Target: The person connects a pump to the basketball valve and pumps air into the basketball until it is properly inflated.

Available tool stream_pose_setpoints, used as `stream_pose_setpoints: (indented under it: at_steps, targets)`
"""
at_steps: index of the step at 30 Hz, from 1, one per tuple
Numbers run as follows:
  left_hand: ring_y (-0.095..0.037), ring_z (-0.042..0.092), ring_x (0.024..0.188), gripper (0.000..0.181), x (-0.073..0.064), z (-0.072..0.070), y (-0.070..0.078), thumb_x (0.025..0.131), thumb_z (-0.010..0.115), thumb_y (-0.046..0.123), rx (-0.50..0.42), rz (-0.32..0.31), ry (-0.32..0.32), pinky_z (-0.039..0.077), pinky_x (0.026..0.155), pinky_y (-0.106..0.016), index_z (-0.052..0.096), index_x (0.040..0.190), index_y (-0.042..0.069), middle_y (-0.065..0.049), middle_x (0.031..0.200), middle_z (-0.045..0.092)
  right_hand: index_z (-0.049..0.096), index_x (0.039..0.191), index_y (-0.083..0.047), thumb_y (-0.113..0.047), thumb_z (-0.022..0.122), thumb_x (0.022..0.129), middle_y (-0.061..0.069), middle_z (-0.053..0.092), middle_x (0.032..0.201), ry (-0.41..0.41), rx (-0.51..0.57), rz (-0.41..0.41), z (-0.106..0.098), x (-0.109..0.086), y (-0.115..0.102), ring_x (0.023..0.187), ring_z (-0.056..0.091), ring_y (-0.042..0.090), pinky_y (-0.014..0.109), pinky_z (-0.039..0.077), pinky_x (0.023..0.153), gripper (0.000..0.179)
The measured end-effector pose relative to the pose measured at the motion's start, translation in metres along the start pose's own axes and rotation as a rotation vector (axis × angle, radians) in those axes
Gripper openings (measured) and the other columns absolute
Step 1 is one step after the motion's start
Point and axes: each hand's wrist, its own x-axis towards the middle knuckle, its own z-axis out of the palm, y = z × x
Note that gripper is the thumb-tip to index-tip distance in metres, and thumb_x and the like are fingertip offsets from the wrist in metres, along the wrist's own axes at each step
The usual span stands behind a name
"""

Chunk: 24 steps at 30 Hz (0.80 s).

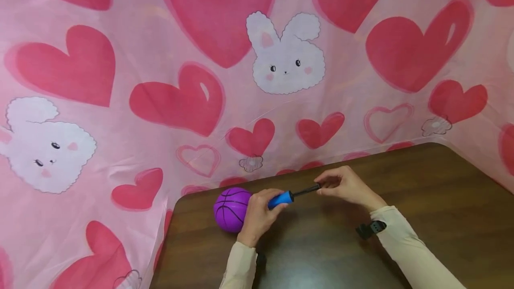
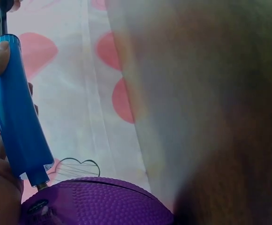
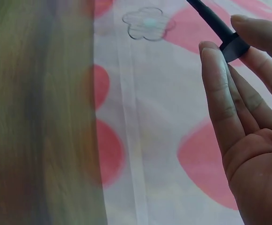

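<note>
A purple ball (image 1: 230, 211) with black basketball lines sits toward the left of the table. My left hand (image 1: 259, 217) grips the blue barrel of a hand pump (image 1: 282, 199) just right of the ball. In the left wrist view, the pump's metal tip (image 2: 41, 186) meets the ball (image 2: 100, 202); how deep it goes is hidden. The black pump rod (image 1: 306, 190) extends out of the barrel toward my right hand (image 1: 348, 187). In the right wrist view, fingertips and thumb pinch the black end knob (image 3: 235, 48) of that rod.
The brown wooden table (image 1: 333, 244) has rounded far corners. Behind it hangs a pink cloth (image 1: 349, 92) printed with hearts and rabbits. A dark strapped device (image 1: 370, 229) sits on the right wrist, over a cream sleeve (image 1: 417, 253).
</note>
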Motion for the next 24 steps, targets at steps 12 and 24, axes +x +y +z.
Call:
stream_pose_setpoints:
  at_steps: [12, 24]
  targets:
    - [-0.018, 0.076, 0.098, 0.031, 0.005, -0.001, 0.001, 0.088, 0.085, 0.022, -0.024, 0.016, -0.019, 0.063, 0.092, -0.04, 0.077, 0.115, 0.009, -0.005, 0.109, 0.079, 0.08, 0.109, -0.004, -0.01, 0.087, 0.084, 0.014, 0.08, 0.101, -0.036, 0.013, -0.014, 0.039, 0.02, -0.002, 0.076, 0.074, 0.007, 0.025, 0.064, 0.073, 0.026]
    - [-0.017, 0.075, 0.098, 0.031, 0.002, -0.006, 0.003, 0.086, 0.087, 0.019, -0.016, 0.009, -0.047, 0.063, 0.092, -0.038, 0.078, 0.114, 0.01, -0.004, 0.109, 0.079, 0.078, 0.108, -0.009, -0.011, 0.086, 0.085, 0.011, 0.08, 0.099, -0.057, 0.034, -0.002, 0.047, 0.016, -0.003, 0.078, 0.074, 0.007, 0.025, 0.064, 0.075, 0.024]
